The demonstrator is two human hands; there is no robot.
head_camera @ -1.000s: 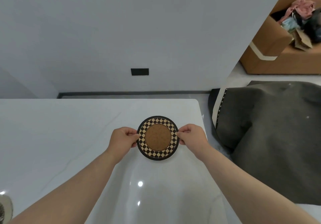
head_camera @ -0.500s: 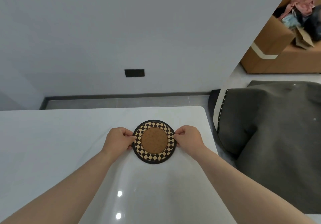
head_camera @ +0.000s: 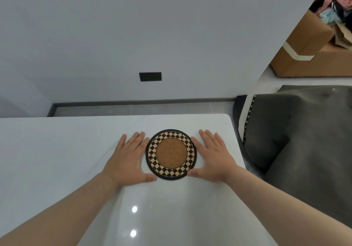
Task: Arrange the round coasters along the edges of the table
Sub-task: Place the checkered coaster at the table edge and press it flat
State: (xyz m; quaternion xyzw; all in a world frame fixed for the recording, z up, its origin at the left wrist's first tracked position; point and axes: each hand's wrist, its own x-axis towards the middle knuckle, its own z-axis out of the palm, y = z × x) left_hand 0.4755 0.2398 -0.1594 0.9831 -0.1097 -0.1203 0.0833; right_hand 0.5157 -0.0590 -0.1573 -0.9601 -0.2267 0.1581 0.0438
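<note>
Head view: left hand (head_camera: 128,159) lies flat and spread on the white table (head_camera: 57,150), fingers beside the round coaster (head_camera: 171,154); right hand (head_camera: 215,156) mirrors it, holding nothing. Placement near the far right corner looks finished; next, fetch another coaster. It has a cork centre, checkered ring and dark rim.

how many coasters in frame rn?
1. The round checkered coaster with a cork centre lies flat on the white table, near its far right corner, between the open left hand and right hand. Others may sit out of view.
</note>
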